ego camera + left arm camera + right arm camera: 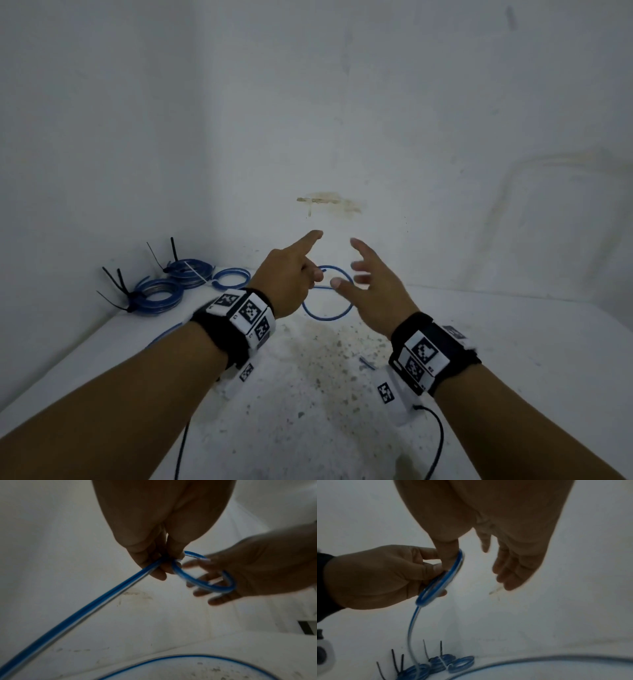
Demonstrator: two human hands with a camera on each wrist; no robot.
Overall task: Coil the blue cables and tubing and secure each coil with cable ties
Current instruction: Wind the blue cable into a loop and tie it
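Observation:
My left hand [291,274] is raised over the white table [513,342] and pinches a small loop of blue tubing [204,584] between thumb and fingers, index finger pointing out. From that pinch the tubing's long tail [77,615] runs down to the left. My right hand [356,274] is beside the loop with fingers spread and straight. Its thumb [448,553] touches the loop's [440,578] upper edge. A wider arc of the same tubing [325,316] shows below the hands.
Three coils [157,294] bound with black and white cable ties lie at the back left by the wall [342,120]. A short blue offcut [367,363] lies near my right wrist. The tabletop is speckled with dirt in the middle.

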